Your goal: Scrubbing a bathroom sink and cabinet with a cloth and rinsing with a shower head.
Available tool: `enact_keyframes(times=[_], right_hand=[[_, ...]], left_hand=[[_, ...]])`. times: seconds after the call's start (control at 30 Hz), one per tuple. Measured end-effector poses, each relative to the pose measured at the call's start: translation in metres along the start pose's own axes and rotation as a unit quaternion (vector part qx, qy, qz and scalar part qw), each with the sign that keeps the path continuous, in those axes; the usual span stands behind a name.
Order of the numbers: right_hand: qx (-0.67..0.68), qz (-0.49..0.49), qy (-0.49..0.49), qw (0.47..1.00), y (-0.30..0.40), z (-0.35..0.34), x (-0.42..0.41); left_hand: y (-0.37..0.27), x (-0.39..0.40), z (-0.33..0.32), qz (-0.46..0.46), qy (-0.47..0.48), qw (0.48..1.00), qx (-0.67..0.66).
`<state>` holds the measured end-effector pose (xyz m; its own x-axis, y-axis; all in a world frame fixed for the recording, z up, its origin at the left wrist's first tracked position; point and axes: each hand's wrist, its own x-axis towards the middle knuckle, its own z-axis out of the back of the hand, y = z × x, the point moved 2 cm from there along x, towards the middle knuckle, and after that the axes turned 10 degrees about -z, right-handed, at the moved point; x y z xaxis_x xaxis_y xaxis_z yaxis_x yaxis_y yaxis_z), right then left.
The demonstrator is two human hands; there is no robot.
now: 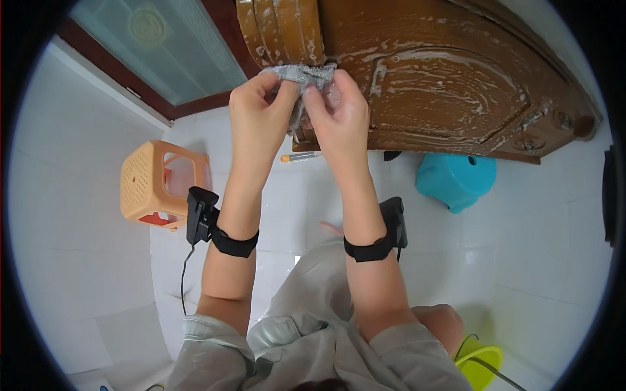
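Between both hands is a wet grey cloth (305, 74), bunched up and held by its upper edge. My left hand (261, 105) pinches its left side with thumb and fingers. On the other side, my right hand (340, 105) grips the cloth, its thumb near the left thumb; soapy foam shows by its fingers. Just beyond the hands stands a brown wooden furniture piece with a carved panel (440, 93), streaked with white suds. Its rounded wooden post (281, 32) is foamy too and lies right above the cloth.
An orange plastic stool (142, 183) stands at left, a turquoise stool (457, 178) below the panel. An orange-and-grey handled tool (299, 157) lies on the tiled floor. A yellow-green bucket (481, 364) is at lower right. A glazed door (171, 49) is at upper left.
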<state>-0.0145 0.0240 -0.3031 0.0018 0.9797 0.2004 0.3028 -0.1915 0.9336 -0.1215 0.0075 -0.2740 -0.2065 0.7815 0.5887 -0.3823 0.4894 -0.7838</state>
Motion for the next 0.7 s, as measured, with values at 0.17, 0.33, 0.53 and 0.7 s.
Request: enact_keyframes(times=[0.17, 0.33, 0.53, 0.7], right_hand=[[-0.257, 0.063, -0.073, 0.962, -0.003, 0.006, 0.002], [-0.373, -0.029, -0.089, 0.923, -0.068, 0.022, -0.027], [-0.333, 0.080, -0.088, 0.935, 0.000, -0.001, -0.002], [-0.428, 0.059, -0.113, 0.895, -0.005, -0.001, -0.006]], left_hand=[[0.023, -0.013, -0.005, 0.019, -0.032, 0.999, 0.017], [0.081, -0.062, -0.013, 0.121, 0.063, 0.986, 0.098], [0.038, -0.013, 0.001, -0.079, -0.016, 0.992, 0.099], [0.032, -0.023, -0.005, 0.014, -0.002, 0.996, 0.092]])
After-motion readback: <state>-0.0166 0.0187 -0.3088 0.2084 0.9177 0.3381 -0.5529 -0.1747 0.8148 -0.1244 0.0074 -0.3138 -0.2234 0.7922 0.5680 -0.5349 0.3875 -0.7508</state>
